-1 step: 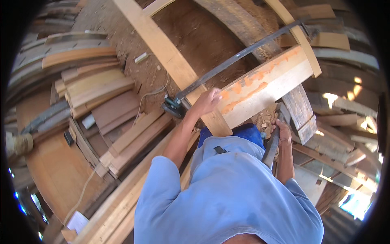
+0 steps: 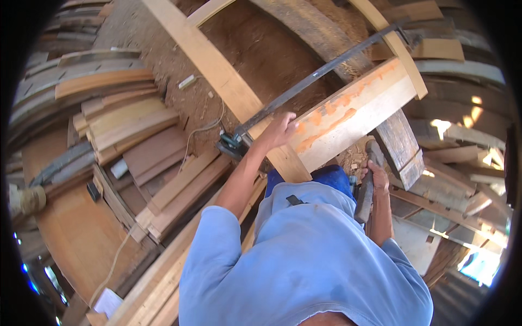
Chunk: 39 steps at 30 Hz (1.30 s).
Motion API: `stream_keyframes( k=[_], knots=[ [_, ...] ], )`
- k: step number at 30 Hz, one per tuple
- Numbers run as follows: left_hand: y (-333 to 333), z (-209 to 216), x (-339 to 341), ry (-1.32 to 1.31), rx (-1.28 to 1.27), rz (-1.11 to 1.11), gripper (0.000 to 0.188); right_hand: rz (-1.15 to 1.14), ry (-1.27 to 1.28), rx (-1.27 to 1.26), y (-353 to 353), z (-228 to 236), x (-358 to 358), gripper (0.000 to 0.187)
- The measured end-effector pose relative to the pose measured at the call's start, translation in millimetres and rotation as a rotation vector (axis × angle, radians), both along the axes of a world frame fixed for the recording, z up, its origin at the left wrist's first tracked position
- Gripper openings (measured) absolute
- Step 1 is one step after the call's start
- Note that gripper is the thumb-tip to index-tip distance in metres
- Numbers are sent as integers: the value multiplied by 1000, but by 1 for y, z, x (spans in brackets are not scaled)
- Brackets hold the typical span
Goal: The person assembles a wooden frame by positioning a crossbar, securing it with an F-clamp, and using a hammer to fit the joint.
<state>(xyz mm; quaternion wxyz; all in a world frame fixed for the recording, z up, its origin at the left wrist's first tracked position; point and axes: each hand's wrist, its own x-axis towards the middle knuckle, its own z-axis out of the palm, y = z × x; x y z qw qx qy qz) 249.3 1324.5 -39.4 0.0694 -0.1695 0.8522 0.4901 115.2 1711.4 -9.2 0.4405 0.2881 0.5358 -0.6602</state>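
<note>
In front of me lies a pale wooden frame (image 2: 217, 73) of joined boards. Its cross board (image 2: 353, 117) carries smeared orange patches along the top. My left hand (image 2: 280, 132) rests closed over the joint of the near long board and this cross board; whatever its curled fingers hold, if anything, is hidden. Spanning the frame is a dark metal bar clamp (image 2: 321, 73), its green-and-black screw end (image 2: 232, 140) just left of that hand. On the right, beside my hip, my right hand (image 2: 377, 176) is wrapped round a rough, dark wooden club (image 2: 366, 202), held near its middle.
Stacked planks (image 2: 130, 122) fill the left side, next to a wide orange-brown board (image 2: 81, 239). A pale cord (image 2: 204, 129) runs over the chip-strewn ground. Beyond the frame lies a heavy weathered beam (image 2: 304, 27); a rough block (image 2: 401, 149) sits at the right.
The dark club in my right hand has turned slightly, so more of its broad side shows. My left hand stays at the joint. The whole view has shifted a little.
</note>
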Motion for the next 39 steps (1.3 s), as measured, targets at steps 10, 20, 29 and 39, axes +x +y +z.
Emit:
stream_keyframes(
  k=[10,20,29,39],
  knots=[
    [-15,-30,-83,-789,-175,-725,83,-409,-398,-131,23,-55,107,20],
    [-24,-47,-78,-764,-174,-890,72,-421,-276,-17,-3,-28,107,17],
    [-18,1,-72,-602,-286,-908,83,-573,-278,27,2,-28,105,15],
    [-18,-12,-67,-645,-350,-857,105,-330,-240,-76,-63,-19,82,18]
  ],
)
